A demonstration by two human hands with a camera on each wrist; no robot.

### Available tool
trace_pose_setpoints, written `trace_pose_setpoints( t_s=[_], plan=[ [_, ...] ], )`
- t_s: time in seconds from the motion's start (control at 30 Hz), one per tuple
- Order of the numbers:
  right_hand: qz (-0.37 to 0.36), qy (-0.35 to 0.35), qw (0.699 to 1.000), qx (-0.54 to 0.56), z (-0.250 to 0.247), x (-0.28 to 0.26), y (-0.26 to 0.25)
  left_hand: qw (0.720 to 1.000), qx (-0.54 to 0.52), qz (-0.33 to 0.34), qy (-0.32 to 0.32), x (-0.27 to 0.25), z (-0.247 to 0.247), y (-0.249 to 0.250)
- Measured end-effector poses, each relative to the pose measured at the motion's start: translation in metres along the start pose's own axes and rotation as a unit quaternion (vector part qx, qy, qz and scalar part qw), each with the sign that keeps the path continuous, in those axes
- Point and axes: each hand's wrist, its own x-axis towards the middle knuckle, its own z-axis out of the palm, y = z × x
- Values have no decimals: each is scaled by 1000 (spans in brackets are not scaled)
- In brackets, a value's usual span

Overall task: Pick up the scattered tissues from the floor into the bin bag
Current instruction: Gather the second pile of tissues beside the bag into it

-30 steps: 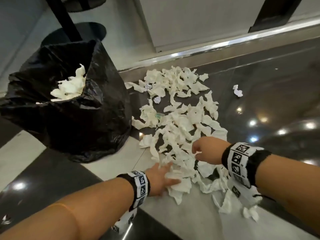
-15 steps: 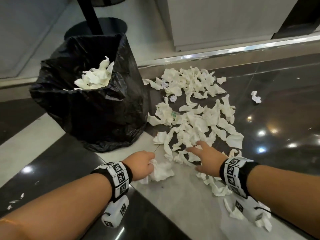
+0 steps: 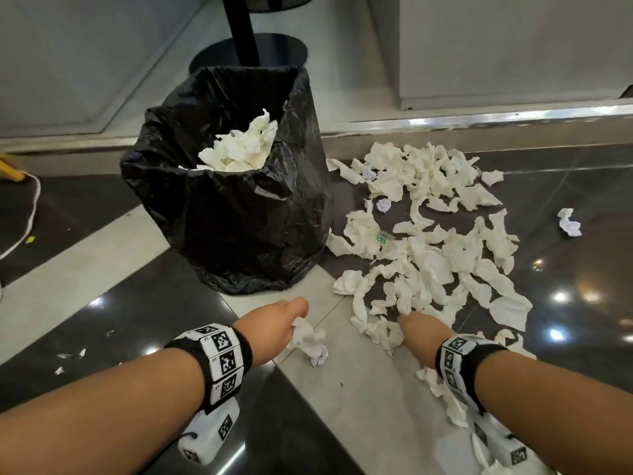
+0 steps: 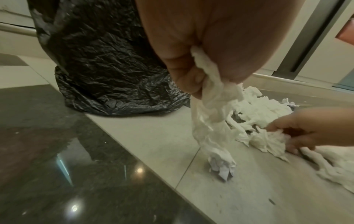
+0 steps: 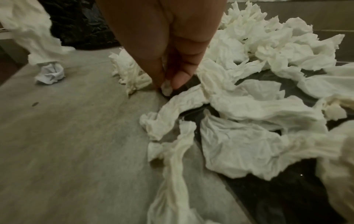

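The black bin bag point(image 3: 239, 214) stands open on the floor at the far left, a heap of crumpled white tissues point(image 3: 239, 149) sitting in its mouth. To its right the scattered tissues point(image 3: 428, 234) spread over the dark tile — creased, twisted, cream-white strips lying every which way, with no common direction. The left hand point(image 3: 274, 329) is clenched around a bunch of tissues point(image 4: 212, 118) that hangs lengthwise straight down, near the bag's base, its balled tip just at the pale floor strip point(image 3: 359, 389). The right hand point(image 3: 419, 334) reaches into the near edge of the spread — fingertips point(image 5: 180, 78) pinching a small tissue scrap point(image 5: 166, 88).
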Motion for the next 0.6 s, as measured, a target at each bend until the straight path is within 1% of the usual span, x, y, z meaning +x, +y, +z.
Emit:
trace_pose_setpoints(
  t_s=[0.07, 0.17, 0.3, 0.33, 0.4, 0.5, 0.6],
  plan=[
    [-2, 28, 1000, 3, -2, 0, 1, 1000, 24, 4, -10, 3, 1, 1],
    [-14, 91, 994, 57, -5, 0, 2, 999, 28, 7, -12, 6, 1, 6],
    [-34, 87, 992, 81, -11, -1, 3, 997, 57, 28, -53, 9, -1, 5],
    [-37, 97, 990, 98, -13, -2, 4, 996, 68, 41, -51, 10, 0, 5],
    [-38, 144, 978, 146, -15, -2, 5, 995, 70, 58, -37, 10, 0, 2],
    [-19, 195, 957, 214, -18, -1, 8, 997, 48, 59, -12, 7, 0, -4],
    [9, 184, 957, 223, -19, 5, 10, 998, 30, 58, 8, 5, -2, -9]
  ],
)
